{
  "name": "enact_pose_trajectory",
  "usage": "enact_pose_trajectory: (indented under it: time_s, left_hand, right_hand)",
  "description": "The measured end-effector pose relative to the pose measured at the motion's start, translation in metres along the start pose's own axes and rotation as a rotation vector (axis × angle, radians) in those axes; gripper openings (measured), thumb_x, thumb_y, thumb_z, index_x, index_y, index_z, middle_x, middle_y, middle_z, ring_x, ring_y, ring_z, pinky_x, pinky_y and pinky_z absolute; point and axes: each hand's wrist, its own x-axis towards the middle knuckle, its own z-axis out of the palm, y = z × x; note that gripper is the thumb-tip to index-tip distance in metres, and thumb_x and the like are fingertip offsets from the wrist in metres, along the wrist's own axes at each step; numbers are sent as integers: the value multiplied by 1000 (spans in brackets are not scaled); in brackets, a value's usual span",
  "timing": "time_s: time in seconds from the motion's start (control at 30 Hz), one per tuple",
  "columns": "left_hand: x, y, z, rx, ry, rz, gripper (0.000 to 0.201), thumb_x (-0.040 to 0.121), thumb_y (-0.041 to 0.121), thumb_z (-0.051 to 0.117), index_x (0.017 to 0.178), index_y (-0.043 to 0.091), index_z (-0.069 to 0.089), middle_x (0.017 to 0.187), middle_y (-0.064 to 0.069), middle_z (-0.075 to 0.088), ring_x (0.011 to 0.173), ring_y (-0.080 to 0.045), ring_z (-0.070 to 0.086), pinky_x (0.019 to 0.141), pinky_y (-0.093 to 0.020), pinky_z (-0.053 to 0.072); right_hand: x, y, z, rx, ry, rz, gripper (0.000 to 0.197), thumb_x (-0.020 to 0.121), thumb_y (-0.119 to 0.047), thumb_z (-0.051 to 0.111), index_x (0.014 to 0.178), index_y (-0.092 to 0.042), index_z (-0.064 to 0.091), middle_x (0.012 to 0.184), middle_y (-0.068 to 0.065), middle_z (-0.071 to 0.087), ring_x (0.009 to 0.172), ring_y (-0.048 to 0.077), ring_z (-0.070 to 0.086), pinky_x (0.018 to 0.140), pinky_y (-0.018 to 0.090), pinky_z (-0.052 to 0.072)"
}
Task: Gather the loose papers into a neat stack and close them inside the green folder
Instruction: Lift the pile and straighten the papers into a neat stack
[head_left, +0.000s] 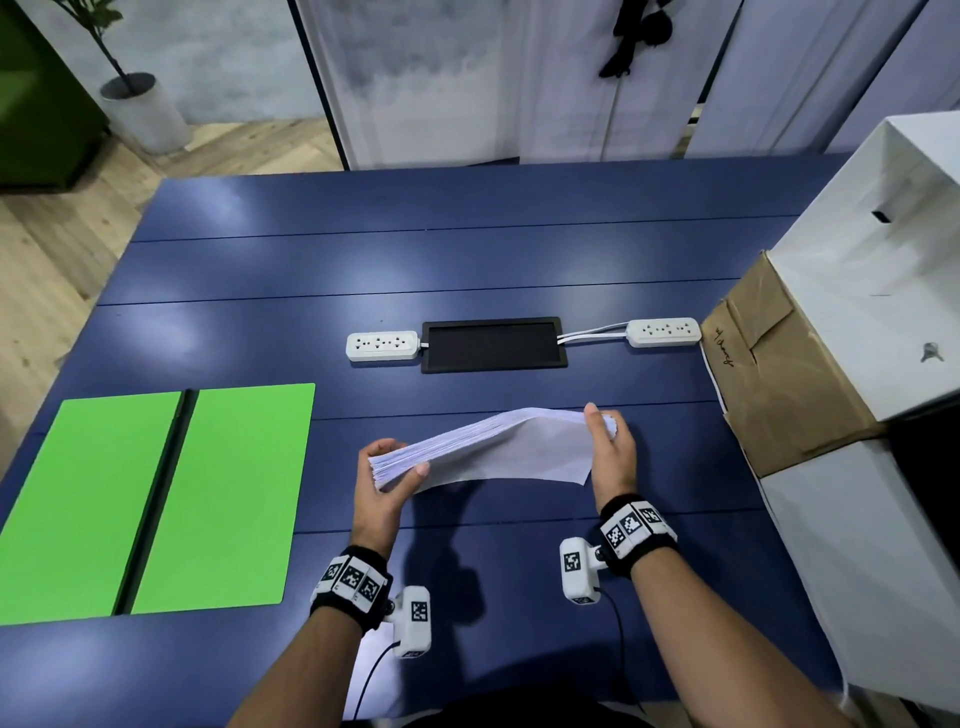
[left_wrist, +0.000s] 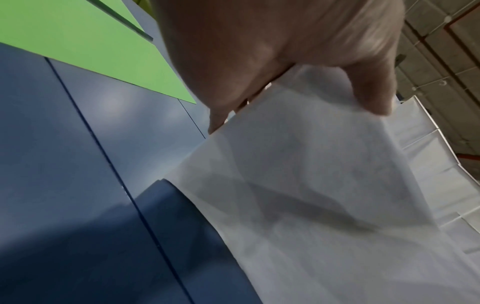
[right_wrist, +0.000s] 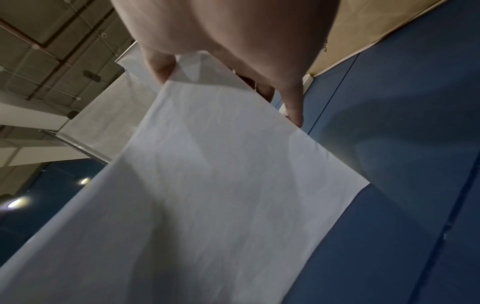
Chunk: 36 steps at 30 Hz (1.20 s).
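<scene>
A stack of white papers (head_left: 493, 449) hangs above the blue table (head_left: 467, 260), held at both ends and sagging in the middle. My left hand (head_left: 387, 475) grips its left end, thumb on top. My right hand (head_left: 610, 447) grips its right end, thumb over the top edge. In the left wrist view the papers (left_wrist: 311, 185) spread below my left hand (left_wrist: 272, 61). The right wrist view shows the sheets (right_wrist: 207, 185) under my right hand (right_wrist: 233, 51). The green folder (head_left: 156, 499) lies open and flat at the table's left, also seen as the folder (left_wrist: 85, 45).
Two white power strips (head_left: 382, 345) (head_left: 664, 332) flank a black panel (head_left: 493, 344) at the table's middle. A brown cardboard box (head_left: 779, 364) and white boxes (head_left: 883, 260) stand along the right edge. A potted plant (head_left: 140, 109) stands on the floor far left.
</scene>
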Motion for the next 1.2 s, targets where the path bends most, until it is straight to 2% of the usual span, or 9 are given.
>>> enact_pose_trajectory:
  time_s: [0.1,0.17,0.3,0.5,0.77,0.87,0.93,1.1,1.2]
  left_hand:
    - [-5,6,4,-16,51,41,52,79,39,69,117,8,52,102,4,59,88,1,59,82,-12,47]
    - [-4,6,6,5,85,50,47,82,46,62,111,11,56,100,5,60,89,-4,57,85,-17,44]
    - [2,4,8,10,142,13,24,90,37,55,99,16,61,88,16,64,86,-7,55,83,-20,42]
    - [11,2,5,20,176,-6,46,83,44,49,99,3,63,84,19,61,88,-12,53,87,-36,36]
    - [9,14,11,31,194,-4,28,89,42,56,89,14,57,79,10,54,77,-7,50,77,-23,39]
    - [10,11,4,41,146,19,49,83,62,59,94,14,57,84,10,57,80,-7,52,80,-26,40]
    - [5,12,-2,99,54,66,70,73,70,65,107,10,54,93,5,58,82,1,56,80,-17,45]
    - [3,-1,-14,246,-63,36,66,63,35,87,115,20,50,104,1,65,92,-10,64,86,-21,51]
    - [5,-2,-12,181,2,40,31,83,15,78,107,13,58,98,2,67,90,-14,62,86,-28,51]
  right_hand:
    - [-1,-2,0,-19,-8,-13,35,90,-48,63,80,-15,59,79,2,63,77,19,57,75,36,46]
    - [-2,-2,0,-8,-16,-15,31,92,-45,63,81,-16,61,80,1,63,77,18,58,75,35,46]
    - [-2,-3,-1,-6,-25,-26,31,94,-43,61,78,-17,57,78,0,57,76,18,52,75,35,42]
    - [-1,-2,-1,-9,-10,-45,26,93,-41,59,77,-20,60,79,-1,57,79,18,52,77,35,41]
    - [-4,-2,-2,-32,-10,-58,21,95,-38,55,87,-21,66,86,-5,67,83,17,61,81,37,47]
    - [-4,-3,-8,-62,-82,-93,33,89,-55,60,90,-23,66,91,-3,67,84,16,61,79,34,48]
    - [-3,-1,-15,-141,-162,-118,38,75,-55,73,101,-30,63,104,-3,66,93,15,62,84,31,51]
    - [0,7,-24,-227,-233,-102,37,80,-14,81,106,-30,61,104,-4,71,97,16,67,90,36,56]
    - [-3,5,-21,-241,-205,-144,18,92,-8,70,94,-24,62,91,-5,71,84,11,65,83,33,53]
